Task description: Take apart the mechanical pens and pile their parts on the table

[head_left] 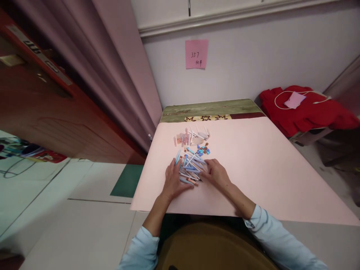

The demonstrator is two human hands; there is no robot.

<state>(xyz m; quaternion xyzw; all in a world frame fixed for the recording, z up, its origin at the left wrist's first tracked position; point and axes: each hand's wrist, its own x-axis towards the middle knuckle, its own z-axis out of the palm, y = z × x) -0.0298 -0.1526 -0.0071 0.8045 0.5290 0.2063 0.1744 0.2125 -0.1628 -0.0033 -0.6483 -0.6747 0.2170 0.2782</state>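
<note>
On the pink table cover lies a loose pile of slim pen-like pieces (pixel 191 168), with blue barrels, peach ones and thin white sticks with dark tips. My left hand (pixel 173 179) rests against the pile's left side, fingers spread and thumb stretched along the near edge. At the right side my right hand (pixel 217 173) touches the pile with bent fingers, thumb and forefinger apart. Just beyond are small blue and brown pieces (pixel 203 150). Farther back lie clear pinkish tubes (pixel 182 138) and a bunch of white sticks with clear parts (pixel 199 135).
The pink cover (pixel 253 161) lies over a table with a green wood-look top (pixel 208 107). A pink note (pixel 196 54) is on the wall. Red cloth (pixel 309 112) with a white cable sits at the right. A brown door (pixel 70 105) and a curtain (pixel 129 67) stand left.
</note>
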